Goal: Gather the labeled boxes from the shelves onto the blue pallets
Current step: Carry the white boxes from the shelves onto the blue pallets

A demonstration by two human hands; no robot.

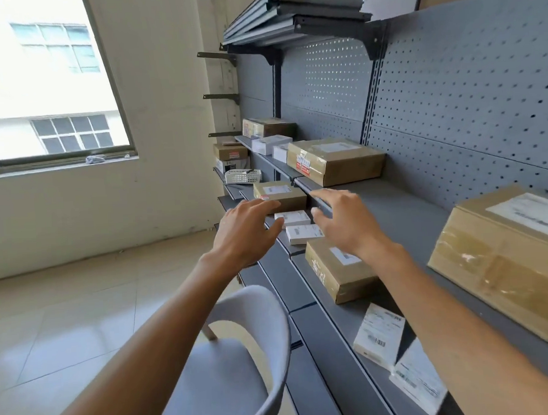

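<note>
So we've got both hands out over the grey shelf [393, 207], left hand [247, 231] and right hand [346, 222] both open with fingers spread, gripping nothing. Between them sit two small white boxes [294, 218] near the shelf's front edge, long sides running roughly along that edge with labels facing up, and just behind those there's a brown labeled box [281, 195] lying flat the same way. A flat brown box [339, 267] sits under our right wrist, and a grey chair [242, 351] is down below.
</note>
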